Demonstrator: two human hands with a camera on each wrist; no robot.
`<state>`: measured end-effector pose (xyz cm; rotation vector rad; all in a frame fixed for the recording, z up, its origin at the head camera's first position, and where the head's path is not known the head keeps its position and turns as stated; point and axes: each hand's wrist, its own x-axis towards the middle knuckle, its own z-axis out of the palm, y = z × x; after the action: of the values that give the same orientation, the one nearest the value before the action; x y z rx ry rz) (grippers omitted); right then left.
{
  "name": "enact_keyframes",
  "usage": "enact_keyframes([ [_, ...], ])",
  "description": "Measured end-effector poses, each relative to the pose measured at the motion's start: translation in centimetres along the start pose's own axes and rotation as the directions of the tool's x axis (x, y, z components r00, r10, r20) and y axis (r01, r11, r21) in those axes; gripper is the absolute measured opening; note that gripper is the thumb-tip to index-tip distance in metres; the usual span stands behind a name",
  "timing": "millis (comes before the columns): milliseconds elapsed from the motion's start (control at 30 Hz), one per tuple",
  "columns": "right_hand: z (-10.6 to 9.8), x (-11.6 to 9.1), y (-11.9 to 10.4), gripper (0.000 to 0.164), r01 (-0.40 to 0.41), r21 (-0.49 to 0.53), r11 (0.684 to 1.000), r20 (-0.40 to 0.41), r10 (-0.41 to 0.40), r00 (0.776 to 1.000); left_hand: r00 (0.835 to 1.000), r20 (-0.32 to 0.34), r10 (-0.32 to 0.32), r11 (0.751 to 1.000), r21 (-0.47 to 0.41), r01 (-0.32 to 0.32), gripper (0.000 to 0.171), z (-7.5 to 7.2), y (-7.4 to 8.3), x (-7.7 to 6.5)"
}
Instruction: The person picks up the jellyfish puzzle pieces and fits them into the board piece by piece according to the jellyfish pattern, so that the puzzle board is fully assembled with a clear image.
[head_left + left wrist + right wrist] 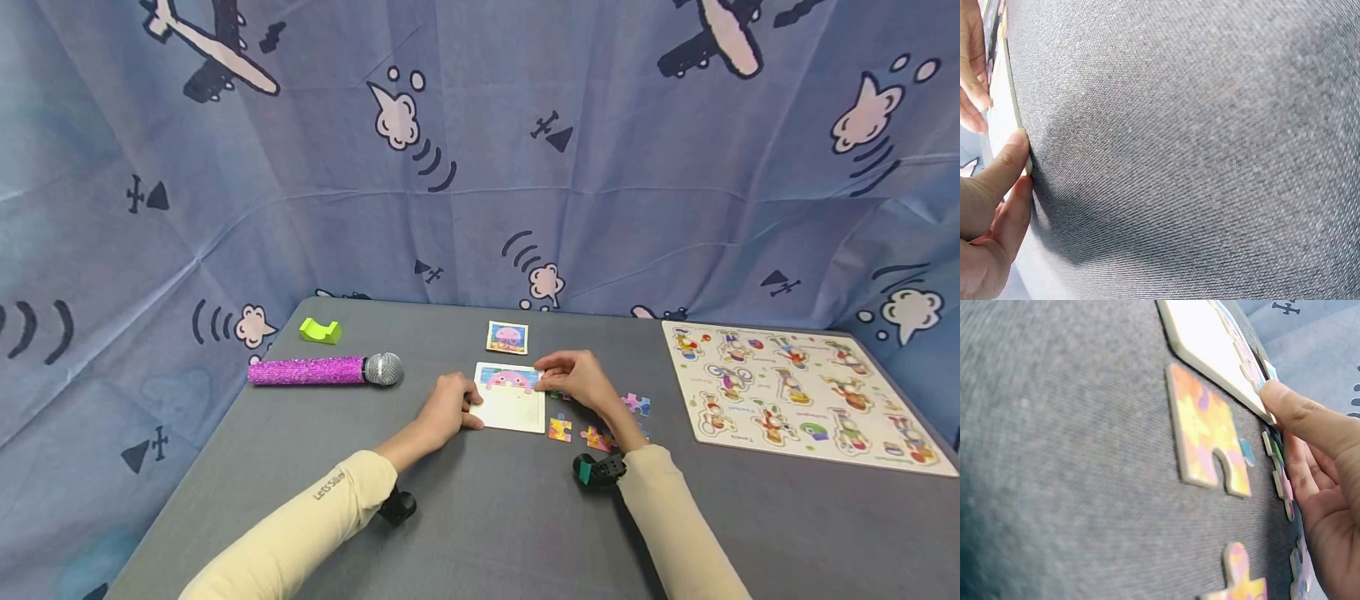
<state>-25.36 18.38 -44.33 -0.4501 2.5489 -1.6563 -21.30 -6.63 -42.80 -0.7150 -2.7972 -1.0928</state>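
A white puzzle board (510,414) lies on the grey table, its top strip filled with pieces showing a pink creature on blue (510,378). At its left side my left hand (447,404) holds the edge, thumb and fingers bent around the lower left corner. My right hand (576,377) grips the board's upper right corner; its thumb (1288,403) lies at the edge of the filled strip. Beside the board's lower right corner sits a yellow-orange jigsaw piece (1200,434). A second yellow-pink piece (596,438) lies further right, near my right wrist.
Behind the board is a small picture card (507,337) with a pink creature. Purple pieces (636,404) lie right of my forearm. A glittery purple microphone (322,371) and a green block (320,331) are on the left. A large picture board (810,396) covers the right side.
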Motion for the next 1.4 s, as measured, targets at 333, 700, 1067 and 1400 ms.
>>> enact_keyframes([
  [333, 0.1, 0.2, 0.0, 0.027, -0.023, -0.011, 1.000, -0.010, 0.023, 1.000, 1.000, 0.001, 0.017, 1.000, 0.009, -0.017, 0.028, -0.1, 0.2, -0.1],
  [700, 0.4, 0.4, -0.2, 0.023, -0.004, -0.066, 0.998, -0.007, 0.004, 1.000, 0.999, 0.017, 0.035, 0.999, -0.018, -0.035, 0.028, -0.5, -0.3, 0.0],
  [1067, -0.5, -0.3, 0.3, 0.025, 0.029, 0.010, 1.000, -0.021, -0.028, 0.999, 0.998, 0.027, 0.060, 0.998, -0.025, -0.059, 0.028, 0.1, -1.1, -0.1],
  [1400, -2.5, -2.2, 0.4, 0.028, 0.005, -0.126, 0.992, -0.021, -0.007, 1.000, 0.996, 0.023, 0.080, 0.995, -0.057, -0.079, 0.027, -0.2, -0.8, -0.4],
])
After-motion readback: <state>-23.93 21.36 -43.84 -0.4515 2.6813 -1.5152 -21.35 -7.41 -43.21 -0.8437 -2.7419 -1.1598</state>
